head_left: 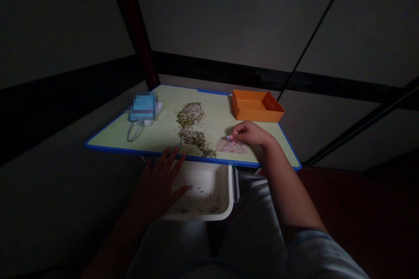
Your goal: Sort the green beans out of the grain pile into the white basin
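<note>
My left hand (163, 178) is open with its fingers spread. It hovers over the left part of a white plastic tray (225, 207), fingertips by the table's front edge. My right hand (247, 133) is closed in a pinch above a pink see-through protractor (222, 146) lying on the table. Small pale and pink bits show at its fingertips, too small to name. Left of the protractor, a pile of small green-brown and pale pieces (190, 115) spreads toward the front edge. Several of the same dark bits lie scattered in the white tray.
The pale yellow table (111, 137) has a blue rim. An orange open box (258, 115) stands at its back right. At the left sits a blurred blue item (143, 108) on a white base with a looped grey cord (131, 133). Grey wall panels (229, 17) rise behind.
</note>
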`<state>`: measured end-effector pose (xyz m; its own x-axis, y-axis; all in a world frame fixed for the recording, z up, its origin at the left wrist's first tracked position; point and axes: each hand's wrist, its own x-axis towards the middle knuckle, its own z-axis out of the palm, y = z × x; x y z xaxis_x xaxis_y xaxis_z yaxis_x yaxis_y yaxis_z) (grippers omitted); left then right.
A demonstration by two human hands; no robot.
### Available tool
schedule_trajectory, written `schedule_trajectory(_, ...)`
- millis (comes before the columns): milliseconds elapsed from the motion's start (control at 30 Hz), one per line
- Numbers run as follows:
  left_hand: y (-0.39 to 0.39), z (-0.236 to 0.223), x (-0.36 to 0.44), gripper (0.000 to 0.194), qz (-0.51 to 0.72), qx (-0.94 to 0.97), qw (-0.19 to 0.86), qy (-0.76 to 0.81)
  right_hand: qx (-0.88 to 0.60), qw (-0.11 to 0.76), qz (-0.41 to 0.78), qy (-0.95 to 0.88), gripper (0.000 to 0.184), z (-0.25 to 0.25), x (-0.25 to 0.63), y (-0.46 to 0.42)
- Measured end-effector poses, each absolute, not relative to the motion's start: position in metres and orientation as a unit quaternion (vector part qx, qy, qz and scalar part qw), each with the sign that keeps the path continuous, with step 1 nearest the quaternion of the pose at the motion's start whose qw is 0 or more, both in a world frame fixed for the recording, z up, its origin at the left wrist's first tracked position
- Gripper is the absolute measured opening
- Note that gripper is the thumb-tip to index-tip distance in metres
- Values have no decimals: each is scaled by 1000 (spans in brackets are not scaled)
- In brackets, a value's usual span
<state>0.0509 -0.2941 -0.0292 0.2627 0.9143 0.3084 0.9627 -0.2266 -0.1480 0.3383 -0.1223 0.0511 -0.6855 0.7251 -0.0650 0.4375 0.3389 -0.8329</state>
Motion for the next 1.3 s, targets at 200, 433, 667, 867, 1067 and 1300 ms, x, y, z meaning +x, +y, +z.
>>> schedule_trajectory(200,-294,-30,51,82,-74,-778,153,-605,-343,157,463,-802,39,49,338,-121)
schedule_trajectory(433,-293,-30,52,82,-77,-778,161,-603,-336,152,458,-809,39,46,337,-121)
schedule_trajectory(667,-294,-30,51,82,-70,-778,158,-604,-342,150,453,-810,39,46,334,-121)
schedule_trajectory(867,-295,-31,50,82,-78,-781,161,-599,-352,154,437,-813,36,46,337,-119)
schedule_trajectory(1067,-296,-29,51,80,-83,-782,156,-598,-368,155,422,-814,30,44,338,-117)
schedule_trajectory(1300,-294,-29,53,82,-80,-780,154,-601,-377,159,399,-821,30,45,336,-119)
